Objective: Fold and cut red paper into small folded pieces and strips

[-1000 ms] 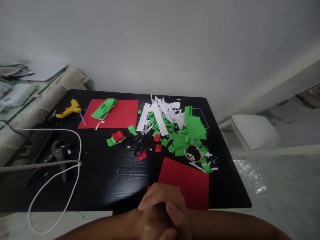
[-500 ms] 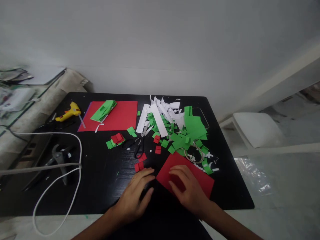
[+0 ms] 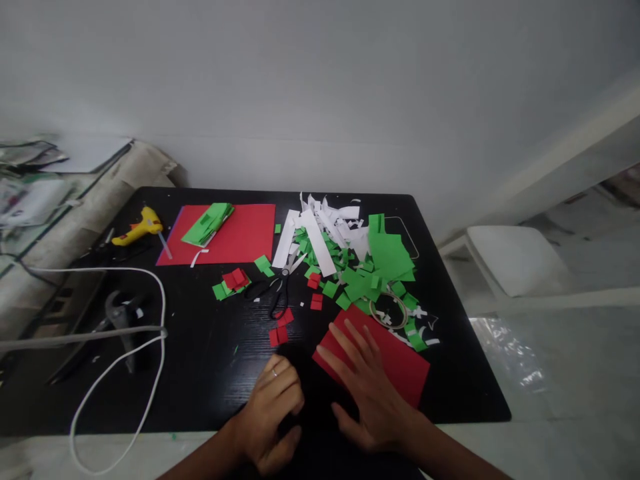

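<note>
Sheet (image 3: 400,363) (red) lies near table (image 3: 200,373) front edge, right of centre. Right hand (image 3: 373,393) flat on its left part, fingers spread. Left hand (image 3: 273,413) just left of sheet, on table, fingers curled in; can't tell if holding anything. Red squares (image 3: 279,333) just beyond left hand, scissors (image 3: 275,293) further back

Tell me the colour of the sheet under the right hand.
Plain red; the sheet shows best in the head view.

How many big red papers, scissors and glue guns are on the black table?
Big red sheets: 2 (far red sheet, near red sheet)
Scissors: 1
Glue gun: 1
Total: 4
</note>
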### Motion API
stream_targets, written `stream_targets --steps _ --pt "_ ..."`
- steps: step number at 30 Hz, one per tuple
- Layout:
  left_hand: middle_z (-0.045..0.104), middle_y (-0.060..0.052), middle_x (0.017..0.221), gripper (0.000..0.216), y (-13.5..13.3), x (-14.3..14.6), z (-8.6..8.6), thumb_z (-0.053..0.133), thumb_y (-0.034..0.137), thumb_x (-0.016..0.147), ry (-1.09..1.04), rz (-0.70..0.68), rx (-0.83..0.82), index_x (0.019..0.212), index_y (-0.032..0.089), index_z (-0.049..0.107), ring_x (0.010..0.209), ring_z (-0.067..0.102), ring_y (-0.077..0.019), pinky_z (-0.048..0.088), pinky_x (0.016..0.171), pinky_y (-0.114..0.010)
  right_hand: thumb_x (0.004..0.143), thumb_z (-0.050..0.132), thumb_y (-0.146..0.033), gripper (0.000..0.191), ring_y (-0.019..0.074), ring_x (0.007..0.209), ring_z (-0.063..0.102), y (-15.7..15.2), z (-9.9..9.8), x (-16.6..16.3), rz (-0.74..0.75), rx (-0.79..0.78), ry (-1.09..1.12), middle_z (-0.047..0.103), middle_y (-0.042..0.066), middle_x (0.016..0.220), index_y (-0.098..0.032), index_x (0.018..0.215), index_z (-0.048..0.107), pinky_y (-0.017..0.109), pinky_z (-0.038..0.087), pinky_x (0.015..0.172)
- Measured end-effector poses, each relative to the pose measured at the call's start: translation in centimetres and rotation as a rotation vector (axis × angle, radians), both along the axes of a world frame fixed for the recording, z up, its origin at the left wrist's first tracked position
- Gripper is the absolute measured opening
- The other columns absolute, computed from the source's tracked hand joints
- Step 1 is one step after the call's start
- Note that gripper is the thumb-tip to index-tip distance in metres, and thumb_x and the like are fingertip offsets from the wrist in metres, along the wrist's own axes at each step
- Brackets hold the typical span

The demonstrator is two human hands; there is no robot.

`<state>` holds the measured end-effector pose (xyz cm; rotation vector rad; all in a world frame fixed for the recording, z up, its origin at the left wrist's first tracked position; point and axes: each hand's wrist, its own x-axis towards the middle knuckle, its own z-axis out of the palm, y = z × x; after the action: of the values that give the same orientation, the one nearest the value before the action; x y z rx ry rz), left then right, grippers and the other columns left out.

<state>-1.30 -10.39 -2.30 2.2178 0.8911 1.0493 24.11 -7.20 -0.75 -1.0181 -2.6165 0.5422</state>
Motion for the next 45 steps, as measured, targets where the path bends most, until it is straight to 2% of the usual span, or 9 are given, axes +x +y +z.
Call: stream_targets --steps 5,8,12,18,25,29,38,41,45 --pt "0.047 -0.002 0.069 0.011 0.0 0.1 -0.3 0.04 0.017 0.089 0.02 -0.02 0.044 0.08 0.021 0.04 0.068 0.041 -0.0204 0.028 0.067 -0.039 0.088 0.064 -0.036 0.094 0.0461 0.164 0.006 0.0 -0.9 -0.7 -0.092 -0.042 -0.072 0.004 0.017 0.179 -0.019 0.169 0.02 0.075 0.024 0.123" --pt "0.052 -0.004 0.07 0.018 -0.2 0.2 -1.0 0.038 0.007 0.089 0.026 0.051 0.047 0.08 0.02 0.046 0.069 0.043 -0.0203 0.03 0.068 -0.039 0.093 0.067 -0.045 0.096 0.0478 0.162 0.013 -0.5 -2.2 -1.1 -0.176 -0.04 -0.114 0.01 0.023 0.177 -0.018 0.169 0.016 0.076 0.031 0.12" --pt "0.059 -0.004 0.075 0.021 0.1 0.3 -1.7 0.039 0.004 0.09 -0.004 0.033 0.015 0.085 0.02 0.051 0.072 0.05 -0.0204 0.035 0.071 -0.039 0.098 0.063 -0.029 0.088 0.0415 0.161 0.027 -1.3 -3.4 -1.4 -0.17 -0.012 -0.115 0.019 0.024 0.175 -0.019 0.17 0.013 0.067 0.042 0.119" --pt "0.06 -0.004 0.078 0.023 1.1 0.2 -0.6 0.04 0.001 0.092 -0.034 0.055 -0.043 0.088 0.02 0.053 0.074 0.052 -0.0178 0.041 0.071 -0.033 0.096 0.063 -0.019 0.085 0.0339 0.156 0.04 -1.4 -3.0 -1.5 -0.144 -0.096 -0.051 0.031 0.018 0.172 -0.02 0.169 0.019 0.056 0.048 0.12" --pt "0.064 -0.002 0.082 0.021 2.9 -1.1 0.9 0.046 0.007 0.095 -0.084 0.254 -0.293 0.087 0.021 0.059 0.076 0.062 -0.0145 0.048 0.07 -0.025 0.097 0.059 -0.019 0.063 0.0282 0.14 0.061 0.4 -0.7 -1.7 -0.268 -0.326 0.166 0.06 0.014 0.154 -0.022 0.158 0.043 0.051 0.052 0.118" --pt "0.069 -0.002 0.083 0.015 4.4 -1.8 1.1 0.052 0.019 0.095 -0.068 0.381 -0.536 0.09 0.021 0.066 0.078 0.066 -0.0175 0.049 0.069 -0.027 0.097 0.059 -0.024 0.056 0.0283 0.135 0.065 2.3 1.3 -1.8 -0.401 -0.361 0.303 0.064 0.012 0.15 -0.024 0.152 0.05 0.051 0.054 0.116" --pt "0.074 -0.006 0.092 0.021 5.4 -2.0 2.0 0.057 0.034 0.094 -0.305 0.29 -0.808 0.098 0.019 0.072 0.085 0.071 -0.0199 0.055 0.077 -0.031 0.091 0.076 -0.037 0.045 0.0275 0.116 0.075 3.2 5.6 -1.5 -0.769 -0.408 0.708 0.078 0.009 0.124 -0.027 0.133 0.063 0.044 0.061 0.103" --pt "0.077 -0.007 0.101 0.022 5.7 -1.8 2.5 0.061 0.035 0.094 -0.345 0.293 -0.806 0.104 0.02 0.073 0.097 0.072 -0.0221 0.055 0.086 -0.033 0.084 0.085 -0.039 0.05 0.0279 0.11 0.077 3.0 7.6 -1.3 -0.849 -0.573 0.947 0.079 0.008 0.119 -0.027 0.129 0.066 0.042 0.062 0.098" --pt "0.078 -0.009 0.111 0.033 6.4 -1.2 3.5 0.06 0.046 0.098 -0.414 0.256 -0.859 0.11 0.019 0.075 0.107 0.071 -0.0244 0.055 0.099 -0.038 0.078 0.09 -0.038 0.059 0.0262 0.094 0.079 3.0 9.2 -1.7 -0.889 -0.946 1.157 0.079 0.009 0.119 -0.028 0.131 0.068 0.036 0.064 0.079"
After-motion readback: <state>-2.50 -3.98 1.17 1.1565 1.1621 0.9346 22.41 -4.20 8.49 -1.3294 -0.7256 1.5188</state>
